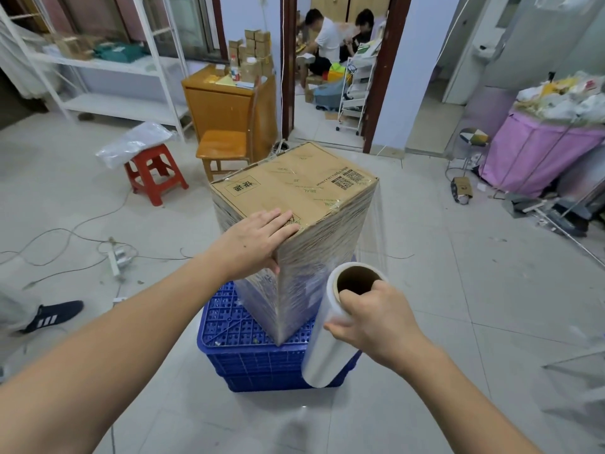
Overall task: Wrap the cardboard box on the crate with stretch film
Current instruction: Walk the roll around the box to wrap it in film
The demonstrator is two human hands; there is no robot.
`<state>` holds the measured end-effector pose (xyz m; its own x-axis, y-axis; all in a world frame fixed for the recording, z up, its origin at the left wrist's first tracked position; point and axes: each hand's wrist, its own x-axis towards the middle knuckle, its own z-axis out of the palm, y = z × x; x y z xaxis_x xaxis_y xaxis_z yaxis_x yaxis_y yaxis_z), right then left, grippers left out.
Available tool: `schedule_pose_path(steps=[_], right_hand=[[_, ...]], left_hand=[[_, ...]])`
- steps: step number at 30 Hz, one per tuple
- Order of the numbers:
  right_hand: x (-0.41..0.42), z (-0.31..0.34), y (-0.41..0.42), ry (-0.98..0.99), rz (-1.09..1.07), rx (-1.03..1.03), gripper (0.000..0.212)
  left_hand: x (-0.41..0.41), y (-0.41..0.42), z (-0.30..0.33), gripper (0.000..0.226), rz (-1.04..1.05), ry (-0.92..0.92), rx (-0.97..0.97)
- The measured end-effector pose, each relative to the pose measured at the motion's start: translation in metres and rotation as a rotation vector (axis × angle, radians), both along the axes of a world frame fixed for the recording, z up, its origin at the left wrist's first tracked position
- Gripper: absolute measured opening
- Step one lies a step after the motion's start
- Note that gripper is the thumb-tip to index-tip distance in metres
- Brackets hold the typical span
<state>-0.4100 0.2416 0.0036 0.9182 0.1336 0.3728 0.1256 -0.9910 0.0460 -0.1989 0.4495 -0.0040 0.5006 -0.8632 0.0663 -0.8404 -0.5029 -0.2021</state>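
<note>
Pale floor tiles (458, 290) spread all around me, with a red plastic stool (154, 173) and a wooden chair (226, 147) off to the left and a pink-sided bin (537, 152) heaped with waste on the right. Straight ahead stands the cardboard box (294, 194), upright on a blue crate (248, 352), its sides already covered in layers of stretch film while the top is bare. On that top I can read "SEAL" printed several times along the tape, two QR codes beside a line of small print too fine to make out, and a boxed stamp of two Chinese characters near the left edge. My left hand (258, 239) lies flat on the near corner of the top, fingers straight, thumb down the side. My right hand (373, 319) grips the stretch film roll (327, 345) near its upper end, fingers curled round it just below the open cardboard core. A thin sheet of film runs from the roll up to the right edge of the box.
</note>
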Motion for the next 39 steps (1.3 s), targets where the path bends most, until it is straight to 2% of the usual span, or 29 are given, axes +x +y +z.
schedule_pose_path(steps=[5,9,15,19,22,24,30,33,37,39], right_hand=[[0.010,0.001,0.023,0.011,0.120,0.076,0.061],[0.014,-0.005,0.035,0.011,0.219,0.106,0.042],[0.015,-0.024,0.041,0.171,0.222,-0.015,0.037],[0.016,-0.026,0.046,0.237,0.184,-0.026,0.040],[0.022,-0.026,0.052,0.252,0.142,-0.037,0.052],[0.022,-0.024,0.064,0.270,0.060,-0.064,0.059],[0.020,-0.032,0.109,0.262,-0.377,-0.114,0.065],[0.027,-0.031,0.123,0.284,-0.533,-0.074,0.051],[0.031,-0.032,0.130,0.184,-0.646,-0.022,0.061],[0.031,-0.027,0.133,0.217,-0.713,0.007,0.057]], left_hand=[[0.000,0.008,0.001,0.103,0.024,0.024,-0.027],[0.000,0.007,0.000,0.101,0.018,0.022,-0.019],[0.003,0.006,-0.006,0.100,-0.023,0.001,-0.076],[0.013,0.014,-0.014,0.103,-0.116,-0.042,-0.171],[0.026,0.018,-0.018,0.104,-0.204,-0.066,-0.250],[0.035,0.020,-0.020,0.102,-0.243,-0.072,-0.288],[0.055,0.023,-0.023,0.101,-0.332,-0.074,-0.292],[0.052,0.018,-0.017,0.098,-0.334,-0.052,-0.243],[0.063,0.010,0.004,0.098,-0.387,-0.027,-0.162],[0.070,0.005,0.009,0.100,-0.426,-0.006,-0.145]])
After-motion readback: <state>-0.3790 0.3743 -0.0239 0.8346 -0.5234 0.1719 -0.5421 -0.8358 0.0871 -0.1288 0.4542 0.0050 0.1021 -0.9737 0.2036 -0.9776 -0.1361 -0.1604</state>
